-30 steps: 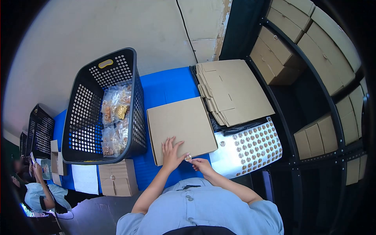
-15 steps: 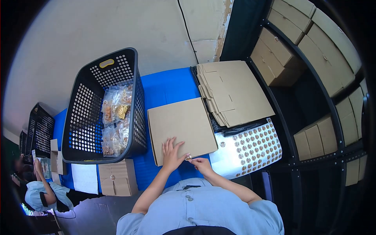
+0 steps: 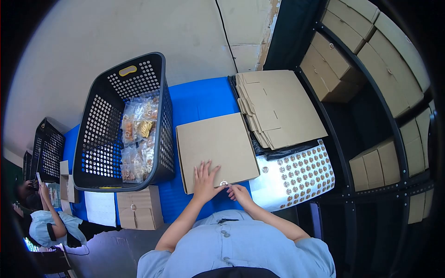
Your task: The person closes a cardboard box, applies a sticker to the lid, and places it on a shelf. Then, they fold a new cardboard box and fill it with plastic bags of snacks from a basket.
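Observation:
A closed flat cardboard box lies on the blue-covered table in front of me. My left hand rests flat on its lid near the front edge, fingers spread. At that edge, by my left thumb, a small round sticker shows against the cardboard. My right hand is just right of the sticker, fingers curled and fingertips close together at the box edge. Whether anything is between those fingertips is too small to make out. A sheet of round stickers lies to the right of the box.
A black perforated basket holding clear packets stands left. Flattened cardboard boxes are stacked behind right. A stickered box and white paper lie front left. Shelves hold boxes. Another person works far left.
The sticker, earlier between my fingers at the box edge, now sits against the cardboard. My right hand has shifted slightly, its fingertips now beside the sticker. My left hand stays on the lid.

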Demonstrator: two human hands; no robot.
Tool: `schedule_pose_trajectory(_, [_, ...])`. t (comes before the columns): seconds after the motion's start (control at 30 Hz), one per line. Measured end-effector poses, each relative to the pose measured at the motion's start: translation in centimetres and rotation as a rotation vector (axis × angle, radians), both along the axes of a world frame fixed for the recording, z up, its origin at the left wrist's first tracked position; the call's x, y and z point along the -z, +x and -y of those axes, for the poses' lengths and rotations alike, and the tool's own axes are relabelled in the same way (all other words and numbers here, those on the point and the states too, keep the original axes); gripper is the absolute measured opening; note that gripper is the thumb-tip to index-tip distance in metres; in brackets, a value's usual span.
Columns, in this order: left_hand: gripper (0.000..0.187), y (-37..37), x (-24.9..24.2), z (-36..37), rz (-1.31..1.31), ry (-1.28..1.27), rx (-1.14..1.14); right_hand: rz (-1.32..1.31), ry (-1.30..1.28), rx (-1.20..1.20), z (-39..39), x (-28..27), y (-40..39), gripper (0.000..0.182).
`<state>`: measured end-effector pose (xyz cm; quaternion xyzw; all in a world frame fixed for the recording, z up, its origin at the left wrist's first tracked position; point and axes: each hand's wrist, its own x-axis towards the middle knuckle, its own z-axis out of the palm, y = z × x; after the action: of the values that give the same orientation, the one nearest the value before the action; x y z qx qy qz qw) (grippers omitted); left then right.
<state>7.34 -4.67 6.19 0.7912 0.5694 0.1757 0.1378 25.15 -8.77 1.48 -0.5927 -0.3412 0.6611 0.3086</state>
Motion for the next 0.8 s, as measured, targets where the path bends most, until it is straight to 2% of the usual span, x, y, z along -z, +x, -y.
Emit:
schedule_pose_trajectory(0.2, [0.08,-0.1,0.1,-0.2,-0.057,-0.019,0.01,0.184,0.08,-0.126,-1.4,0.4,-1.3,0.062])
schedule_pose_trajectory(0.33, [0.08,0.0,0.0,-0.1,-0.069,-0.021,0.019,0.185,0.056,-0.168,-2.0,0.1,-1.3,0.06])
schedule_pose_trajectory(0.4, [0.08,0.0,0.0,-0.1,-0.063,-0.022,0.017,0.039,0.033,-0.214,-2.5,-0.6,-0.8,0.058])
schedule_pose_trajectory(0.6, [0.076,0.0,0.2,-0.1,-0.046,0.001,0.015,-0.001,-0.04,-0.319,-3.3,0.4,-0.3,0.061])
schedule_pose_trajectory(0.73, [0.077,0.1,0.0,-0.2,-0.058,-0.008,0.019,0.002,-0.033,-0.33,-3.5,0.2,-0.3,0.063])
schedule_pose_trajectory(0.8, [0.079,0.2,0.4,-0.1,-0.125,-0.002,0.022,0.044,-0.096,-0.258,-3.4,-0.1,-0.9,0.062])
